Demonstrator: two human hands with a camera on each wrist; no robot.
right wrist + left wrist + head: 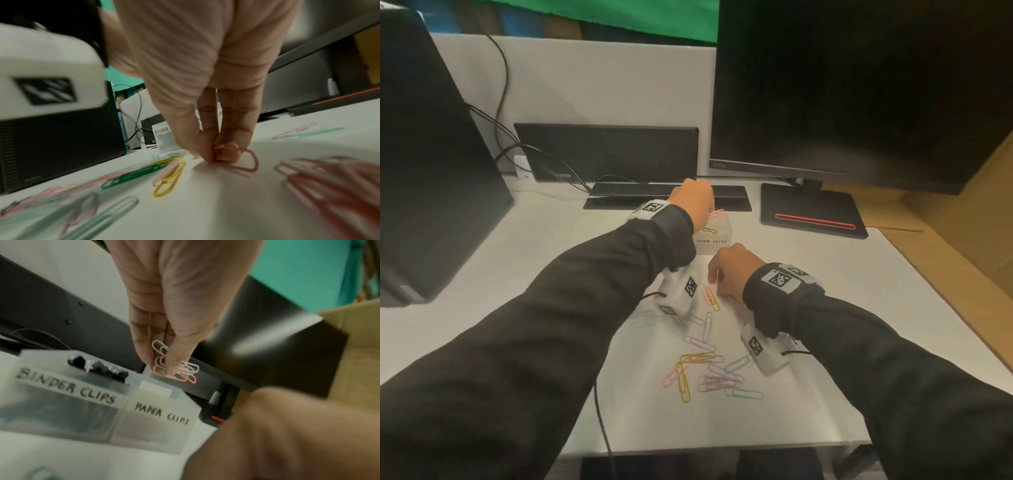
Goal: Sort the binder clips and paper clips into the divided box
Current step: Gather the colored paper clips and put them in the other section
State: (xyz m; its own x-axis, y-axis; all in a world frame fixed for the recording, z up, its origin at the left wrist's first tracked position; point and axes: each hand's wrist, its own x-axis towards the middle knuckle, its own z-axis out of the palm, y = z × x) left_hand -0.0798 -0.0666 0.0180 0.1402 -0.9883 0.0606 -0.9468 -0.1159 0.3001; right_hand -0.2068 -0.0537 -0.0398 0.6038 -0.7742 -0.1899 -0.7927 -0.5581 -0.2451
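Head view, what has the left hand (693,198) got?
— A bunch of paper clips (174,368) pinched in its fingers (141,340) above the divided box (98,402), paper-clip side.
— And the right hand (729,270)?
— Fingers (232,129) pinch a pink clip (236,158) on the counter (808,394).

We read two handwritten labels on the divided box (98,418): "BINDER CLIPS" on left compartment's front, "PAPER CLIPS" on right compartment's (same txt legible in head view; right-wrist view shows only "BINDER"). Wrist tags carry square black-and-white codes, no txt.
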